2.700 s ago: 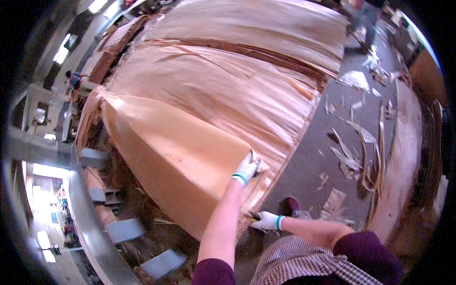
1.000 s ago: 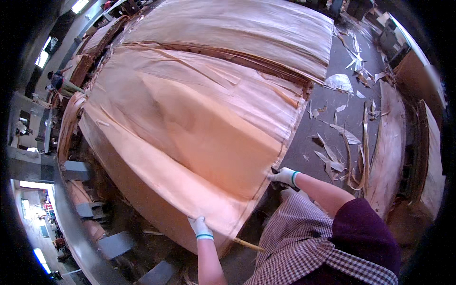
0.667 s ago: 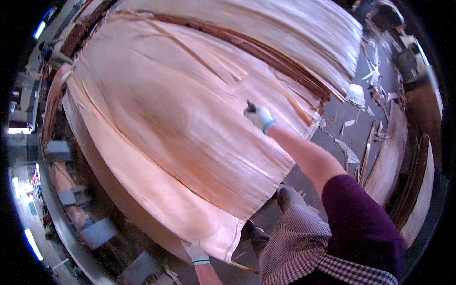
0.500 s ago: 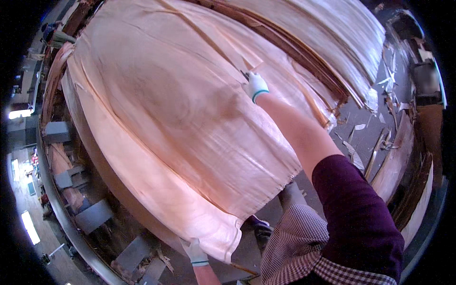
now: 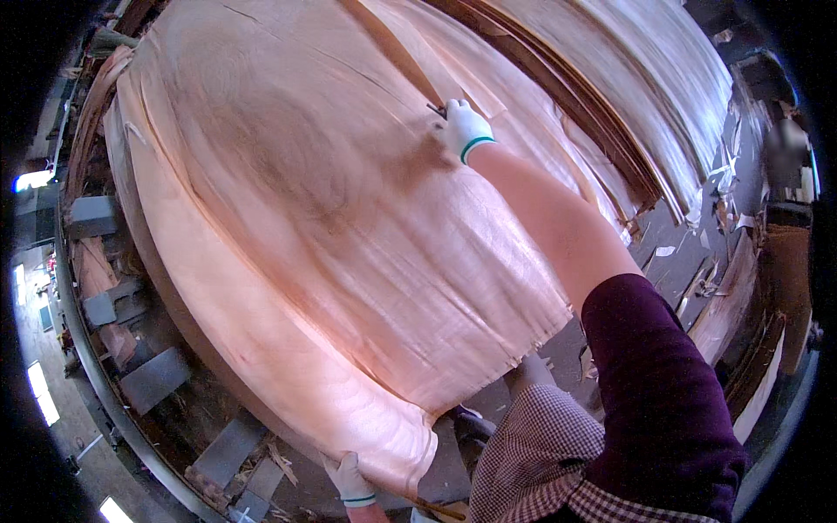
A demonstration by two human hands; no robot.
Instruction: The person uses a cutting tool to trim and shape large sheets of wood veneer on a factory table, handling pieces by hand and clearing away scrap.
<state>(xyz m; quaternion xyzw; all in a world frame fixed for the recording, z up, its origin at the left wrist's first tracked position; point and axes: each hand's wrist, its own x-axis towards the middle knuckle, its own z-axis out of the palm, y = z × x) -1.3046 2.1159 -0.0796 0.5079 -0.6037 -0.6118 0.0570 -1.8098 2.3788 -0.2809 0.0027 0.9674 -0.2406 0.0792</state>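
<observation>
Over rippled wood veneer, the right hand holds a slim dark object.

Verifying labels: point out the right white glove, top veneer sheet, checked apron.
Right white glove (image 5: pixel 468 128), head view, back of hand.
Top veneer sheet (image 5: pixel 357 240), head view, broad middle.
Checked apron (image 5: pixel 538 443), head view, skirt.

Gloved right hand held well ahead of the gingham apron, back upward, bare right forearm extended from a dark purple sleeve, gloved left hand left of the apron, fingers pointing forward, both grips unclear.
</observation>
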